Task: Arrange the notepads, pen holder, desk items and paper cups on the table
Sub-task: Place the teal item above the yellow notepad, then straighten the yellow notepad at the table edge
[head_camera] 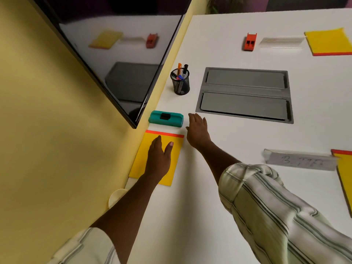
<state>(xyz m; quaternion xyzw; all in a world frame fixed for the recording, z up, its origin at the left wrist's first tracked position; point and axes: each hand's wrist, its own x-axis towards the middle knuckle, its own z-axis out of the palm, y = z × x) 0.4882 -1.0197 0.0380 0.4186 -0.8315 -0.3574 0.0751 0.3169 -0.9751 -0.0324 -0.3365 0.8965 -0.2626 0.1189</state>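
Notepads, three, all flat yellow rectangles with an orange-red binding strip: near notepad at the white table's left edge against the yellow wall; far notepad at the far right; right-edge notepad, cut off by the frame. Pen holder, one, a black mesh cylinder, upright near the wall and holding several pens and markers. Teal desk item, one, rounded plastic block with a black piece on top, just beyond the near notepad. Orange-red desk item, one, small and boxy, at the far side. Clear name plates, two: far plate between the orange-red item and the far notepad; near plate touching the right-edge notepad.

Left hand lies flat on the near notepad, fingers straight, thumb spread, gripping nothing. Right hand is open, fingers straight and together, just right of the teal item; contact with the table cannot be told.

Grey recessed tray, two flaps, sits mid-table. Glossy black screen hangs on the wall. Left forearm half hides a pale round rim at the table edge.
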